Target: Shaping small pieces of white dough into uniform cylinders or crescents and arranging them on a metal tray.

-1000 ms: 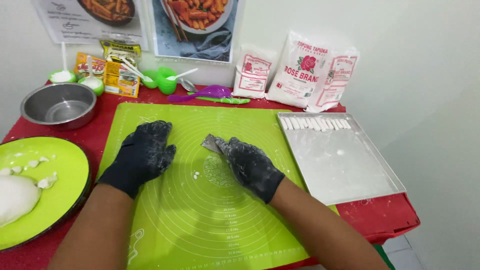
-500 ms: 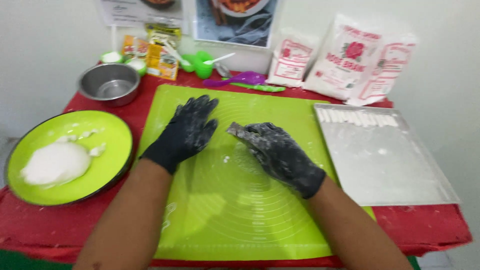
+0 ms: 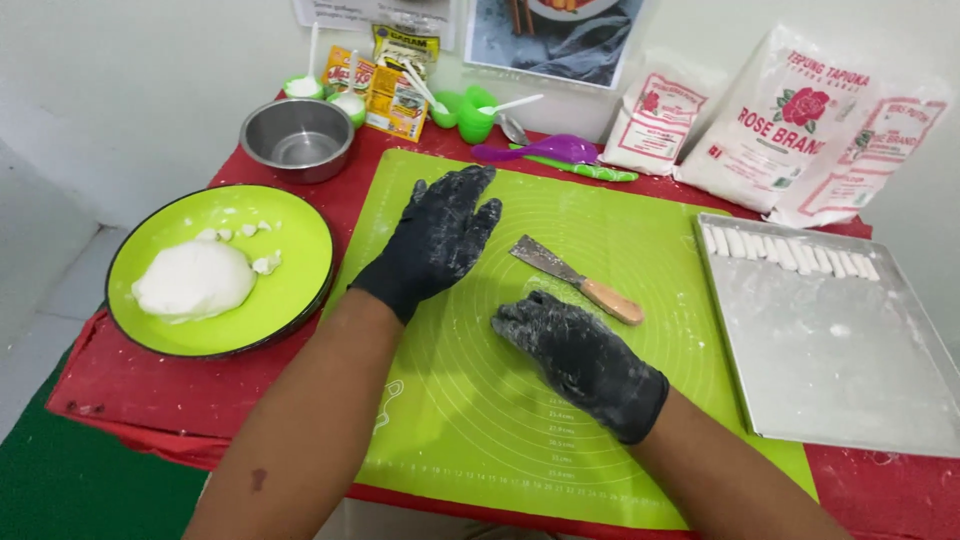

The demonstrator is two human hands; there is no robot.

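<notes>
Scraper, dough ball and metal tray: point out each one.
scraper point(image 3: 578, 279), head view, on the join of metal blade and wooden handle.
dough ball point(image 3: 192, 279), head view, on the middle of its top.
metal tray point(image 3: 840, 375), head view, on its bare floured floor.

Upper right of frame: three white flour bags point(image 3: 790, 125) with red print lean against the wall, the middle one largest, bearing a red flower. Upper left of centre: small yellow-orange sachets point(image 3: 385, 85) stand upright. Top edge: a dark food poster point(image 3: 550, 35) beside a white printed sheet point(image 3: 375, 10).
</notes>
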